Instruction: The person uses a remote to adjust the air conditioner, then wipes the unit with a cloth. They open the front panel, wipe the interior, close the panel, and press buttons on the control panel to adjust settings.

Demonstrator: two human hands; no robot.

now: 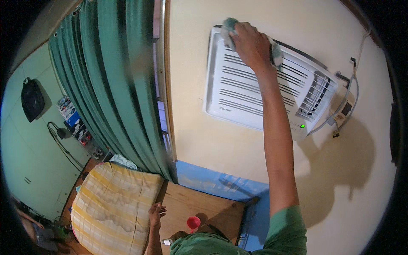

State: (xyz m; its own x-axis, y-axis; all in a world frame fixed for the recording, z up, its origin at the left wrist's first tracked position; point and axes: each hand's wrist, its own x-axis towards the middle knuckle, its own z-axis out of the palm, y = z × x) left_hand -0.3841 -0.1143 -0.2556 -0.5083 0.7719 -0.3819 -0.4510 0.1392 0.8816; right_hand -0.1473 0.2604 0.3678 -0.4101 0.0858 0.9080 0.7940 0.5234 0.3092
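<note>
My right hand (pixel 253 46) is raised and closed round a grey-green cloth (pixel 230 30), which it presses against the upper edge of a white window air conditioner (pixel 238 87) set in the wall. One end of the cloth sticks out past the fingers on the right. My forearm crosses in front of the slatted front panel and hides part of it. A small green light shows at the unit's lower right. Low down, my left hand (pixel 157 213) hangs near a mattress, its fingers loosely bent and apart with nothing in them.
A yellow checked, stained mattress (pixel 114 204) lies at lower left, beside a long green curtain (pixel 114 85). A red cup-like container (pixel 193 222) is below me. Cables and a wall outlet (pixel 343 108) are right of the unit. Another person (pixel 40 233) is partly visible at far lower left.
</note>
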